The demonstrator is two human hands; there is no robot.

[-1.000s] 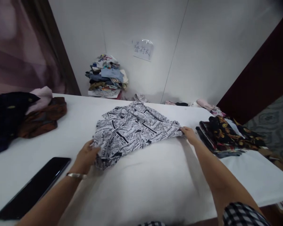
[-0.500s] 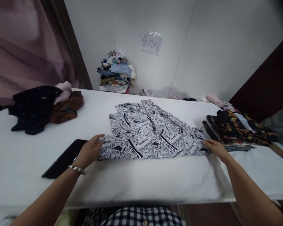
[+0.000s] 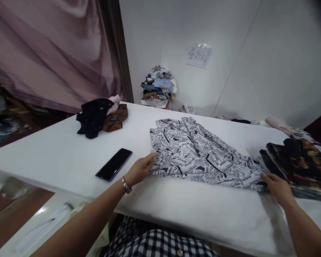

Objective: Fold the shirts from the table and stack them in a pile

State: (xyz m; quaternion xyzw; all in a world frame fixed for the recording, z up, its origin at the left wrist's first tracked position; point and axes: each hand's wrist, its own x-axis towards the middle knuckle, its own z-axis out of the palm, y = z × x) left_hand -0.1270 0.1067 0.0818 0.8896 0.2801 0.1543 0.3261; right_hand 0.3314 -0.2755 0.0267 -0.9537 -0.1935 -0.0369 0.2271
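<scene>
A white shirt with black newspaper print (image 3: 192, 153) lies partly folded on the white table (image 3: 69, 157), its near edge running straight between my two hands. My left hand (image 3: 142, 167) pinches the shirt's near left corner, thumb and fingers closed on the cloth. At the opposite end, my right hand (image 3: 278, 187) grips the near right corner the same way. Just left of my left hand lies a black phone (image 3: 115, 164). Close beyond my right hand sits a stack of folded dark shirts (image 3: 302, 164).
Crumpled dark and rust-brown garments (image 3: 96, 116) lie at the table's far left. Against the wall stands a tall pile of clothes (image 3: 159, 85), below and left of a handwritten paper sign (image 3: 198, 56). More clothes (image 3: 279, 125) line the far right edge. A pink curtain (image 3: 56, 46) hangs at left.
My view has swung left, so everything sits farther right in the picture. Both hands keep hold of the shirt's near corners, and the shirt looks much the same.
</scene>
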